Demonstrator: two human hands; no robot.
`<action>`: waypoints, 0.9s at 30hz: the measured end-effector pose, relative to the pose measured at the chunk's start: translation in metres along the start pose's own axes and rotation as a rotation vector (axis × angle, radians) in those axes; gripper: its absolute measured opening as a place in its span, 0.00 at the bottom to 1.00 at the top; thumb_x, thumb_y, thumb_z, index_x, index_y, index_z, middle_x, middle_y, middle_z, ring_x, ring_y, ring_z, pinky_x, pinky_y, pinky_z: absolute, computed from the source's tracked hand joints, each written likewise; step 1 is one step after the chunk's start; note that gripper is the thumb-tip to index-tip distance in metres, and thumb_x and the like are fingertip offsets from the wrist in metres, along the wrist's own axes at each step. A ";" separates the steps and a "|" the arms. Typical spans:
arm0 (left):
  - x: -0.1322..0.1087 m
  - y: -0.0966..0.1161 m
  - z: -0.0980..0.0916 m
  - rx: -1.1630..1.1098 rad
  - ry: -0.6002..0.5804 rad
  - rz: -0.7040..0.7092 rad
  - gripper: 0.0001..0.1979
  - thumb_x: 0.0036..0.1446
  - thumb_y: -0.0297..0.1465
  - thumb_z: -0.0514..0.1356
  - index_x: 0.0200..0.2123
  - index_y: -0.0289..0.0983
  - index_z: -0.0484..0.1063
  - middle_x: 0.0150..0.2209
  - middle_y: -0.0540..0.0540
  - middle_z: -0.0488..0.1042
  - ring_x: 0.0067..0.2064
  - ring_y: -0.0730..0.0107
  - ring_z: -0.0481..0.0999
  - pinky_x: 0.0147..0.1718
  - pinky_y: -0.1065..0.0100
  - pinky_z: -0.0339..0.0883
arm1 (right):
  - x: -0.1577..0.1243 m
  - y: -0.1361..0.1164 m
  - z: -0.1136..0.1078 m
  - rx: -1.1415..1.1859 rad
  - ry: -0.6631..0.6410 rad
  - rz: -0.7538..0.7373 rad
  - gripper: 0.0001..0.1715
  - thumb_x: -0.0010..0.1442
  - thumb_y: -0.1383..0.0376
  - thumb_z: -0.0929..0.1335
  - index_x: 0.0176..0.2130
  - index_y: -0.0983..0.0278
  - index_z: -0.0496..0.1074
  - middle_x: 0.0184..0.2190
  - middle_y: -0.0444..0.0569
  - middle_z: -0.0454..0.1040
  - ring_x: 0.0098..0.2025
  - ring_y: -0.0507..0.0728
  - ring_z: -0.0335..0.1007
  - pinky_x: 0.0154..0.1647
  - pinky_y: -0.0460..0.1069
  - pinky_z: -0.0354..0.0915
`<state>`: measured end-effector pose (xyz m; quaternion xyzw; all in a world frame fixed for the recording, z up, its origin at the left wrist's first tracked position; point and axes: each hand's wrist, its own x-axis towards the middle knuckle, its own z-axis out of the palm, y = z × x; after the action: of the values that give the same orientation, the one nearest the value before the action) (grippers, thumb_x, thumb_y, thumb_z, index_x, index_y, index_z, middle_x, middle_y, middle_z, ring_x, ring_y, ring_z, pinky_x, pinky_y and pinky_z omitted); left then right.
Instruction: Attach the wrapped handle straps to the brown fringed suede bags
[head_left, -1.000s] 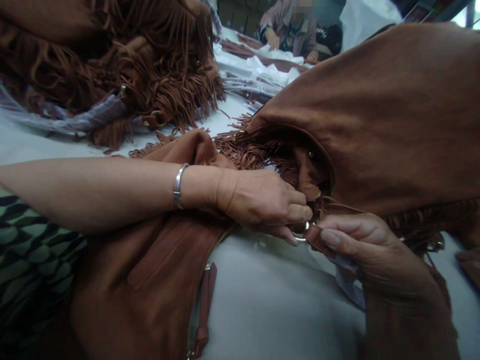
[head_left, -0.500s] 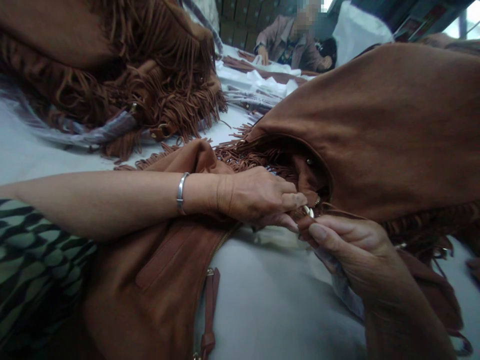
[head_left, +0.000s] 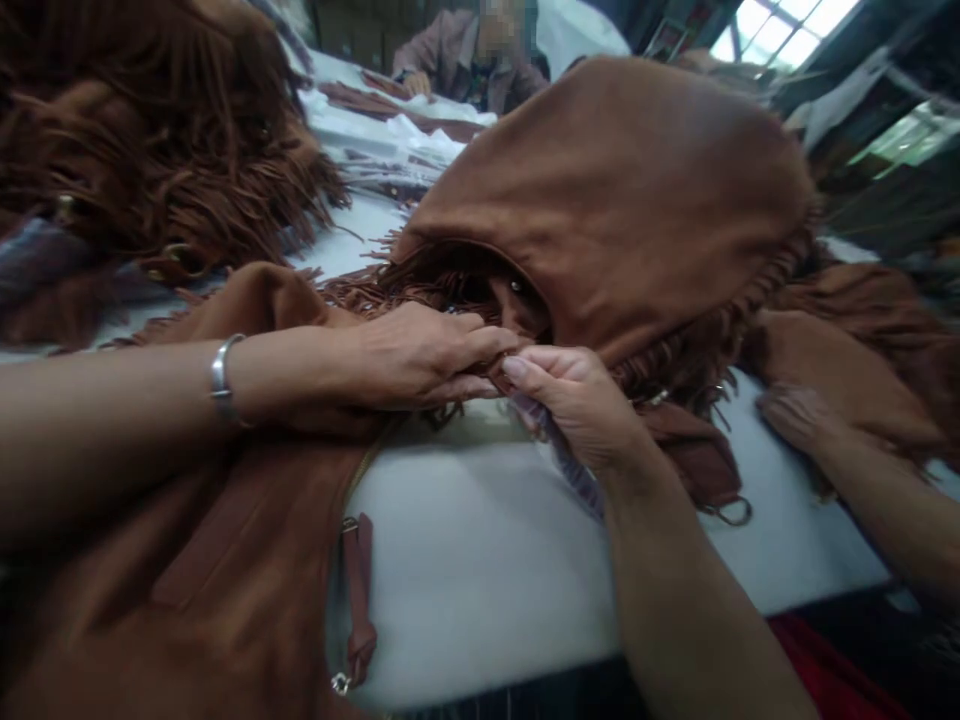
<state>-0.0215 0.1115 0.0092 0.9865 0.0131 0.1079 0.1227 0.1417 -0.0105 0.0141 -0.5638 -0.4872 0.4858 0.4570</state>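
Note:
A brown suede fringed bag [head_left: 615,200] lies across the white table [head_left: 480,570]. My left hand [head_left: 420,355], with a silver bangle [head_left: 220,382] on its wrist, pinches a small brown strap tab at the bag's fringed opening. My right hand [head_left: 577,400] meets it there, fingers closed on the same strap end; the metal ring seen earlier is hidden between the fingers. A zip pull strap [head_left: 360,600] hangs from the bag's lower part under my left arm.
A heap of fringed brown bags [head_left: 150,170] sits at the far left. Another person's hand [head_left: 795,415] rests on brown suede at the right. A seated person [head_left: 472,60] works at the far end among white wrappings.
The view has swung right and back. Both hands stay pinched together at the strap; the metal ring is no longer visible. Another person's hand has come into view at the right.

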 end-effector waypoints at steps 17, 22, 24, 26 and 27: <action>0.000 -0.004 -0.012 -0.127 -0.238 -0.285 0.34 0.54 0.47 0.58 0.60 0.37 0.56 0.53 0.42 0.68 0.50 0.61 0.71 0.44 0.69 0.64 | -0.030 -0.017 -0.013 -0.325 -0.067 0.170 0.18 0.56 0.58 0.68 0.22 0.67 0.66 0.16 0.40 0.63 0.17 0.46 0.54 0.17 0.43 0.48; -0.025 0.000 -0.018 -0.005 -0.248 -0.412 0.35 0.53 0.45 0.58 0.60 0.33 0.56 0.57 0.37 0.63 0.55 0.55 0.66 0.50 0.63 0.61 | -0.038 0.004 -0.013 -0.201 -0.043 0.162 0.20 0.57 0.52 0.67 0.24 0.65 0.63 0.15 0.40 0.63 0.16 0.47 0.55 0.16 0.43 0.49; -0.025 0.008 -0.019 0.075 -0.198 -0.333 0.30 0.55 0.44 0.56 0.57 0.34 0.58 0.54 0.38 0.66 0.52 0.55 0.67 0.49 0.62 0.61 | -0.039 0.006 -0.013 -0.135 -0.046 0.161 0.20 0.55 0.52 0.68 0.26 0.65 0.63 0.16 0.39 0.63 0.16 0.46 0.54 0.16 0.42 0.49; -0.019 0.016 -0.017 0.149 -0.135 -0.255 0.30 0.57 0.45 0.55 0.57 0.33 0.59 0.50 0.37 0.68 0.50 0.54 0.68 0.49 0.60 0.61 | -0.040 0.007 -0.013 -0.066 -0.044 0.160 0.21 0.54 0.51 0.69 0.27 0.65 0.64 0.16 0.38 0.62 0.15 0.45 0.51 0.15 0.42 0.48; -0.014 0.020 -0.015 0.166 -0.120 -0.226 0.31 0.57 0.46 0.55 0.57 0.33 0.59 0.50 0.37 0.68 0.50 0.54 0.68 0.49 0.59 0.60 | -0.041 0.007 -0.013 -0.033 -0.040 0.159 0.21 0.54 0.51 0.69 0.28 0.65 0.64 0.16 0.38 0.62 0.15 0.45 0.50 0.15 0.42 0.47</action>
<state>-0.0387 0.0952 0.0248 0.9901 0.1258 0.0328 0.0526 0.1536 -0.0521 0.0130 -0.5984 -0.4578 0.5237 0.3976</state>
